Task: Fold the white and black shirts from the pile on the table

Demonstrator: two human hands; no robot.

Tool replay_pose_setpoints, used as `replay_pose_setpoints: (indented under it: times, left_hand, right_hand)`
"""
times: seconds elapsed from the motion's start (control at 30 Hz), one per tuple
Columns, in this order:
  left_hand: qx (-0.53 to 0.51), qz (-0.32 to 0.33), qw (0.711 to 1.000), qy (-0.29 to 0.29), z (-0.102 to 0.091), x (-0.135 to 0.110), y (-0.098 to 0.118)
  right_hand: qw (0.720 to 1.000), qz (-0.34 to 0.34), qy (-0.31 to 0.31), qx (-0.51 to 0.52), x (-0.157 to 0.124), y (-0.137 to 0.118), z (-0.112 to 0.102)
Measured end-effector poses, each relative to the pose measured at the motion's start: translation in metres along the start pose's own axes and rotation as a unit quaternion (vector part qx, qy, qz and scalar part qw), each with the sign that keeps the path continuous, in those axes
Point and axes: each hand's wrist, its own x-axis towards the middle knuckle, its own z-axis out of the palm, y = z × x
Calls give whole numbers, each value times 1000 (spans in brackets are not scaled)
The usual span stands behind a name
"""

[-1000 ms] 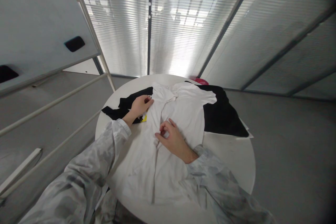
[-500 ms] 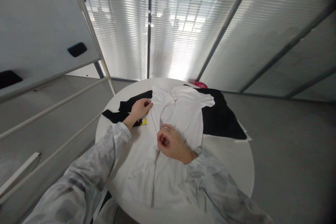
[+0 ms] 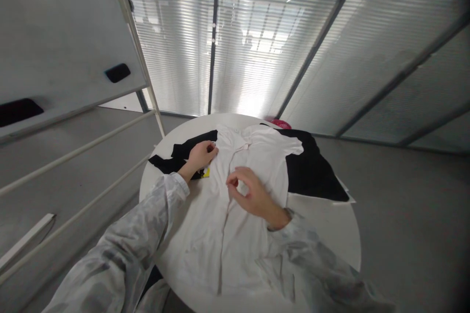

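A white short-sleeved shirt lies spread on a round white table, with its collar end away from me. A long line runs down its front. My left hand is closed in a pinch at the shirt's left upper edge, by the sleeve. Over the middle of the shirt, my right hand makes a ring, thumb and forefinger tips meeting on the front line. The cloth between these fingertips is too small to see clearly. Black cloth with a yellow patch lies beside my left hand.
A larger black cloth lies at the right, partly under the shirt, with white sheet-like edges below it. Behind the table shows something pink. A whiteboard on a rail frame stands at the left; a ribbed translucent wall is behind.
My right hand has moved slightly up and right along the shirt's front, and its finger ring is turned more open to view. My left hand keeps its pinch. The view has shifted slightly.
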Motion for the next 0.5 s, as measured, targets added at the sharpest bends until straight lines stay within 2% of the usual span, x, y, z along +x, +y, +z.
replay_pose_setpoints:
  times: [0.1,0.2,0.27,0.33,0.5]
  left_hand:
    - [3,4,1000,4,-1,0,-2]
    - [7,5,1000,4,-2,0,-4]
    - [7,4,1000,4,-4,0,-4]
    - [3,4,1000,3,-6,0,-5]
    - [3,3,1000,3,-8,2,-11]
  right_hand:
    - [999,39,1,-22,60,26,-23]
    - [991,109,4,-80,129,74,-33]
    - [974,184,20,-131,166,108,-27]
    - [957,232,14,-174,194,136,-16]
    - [932,294,-2,-210,227,177,18]
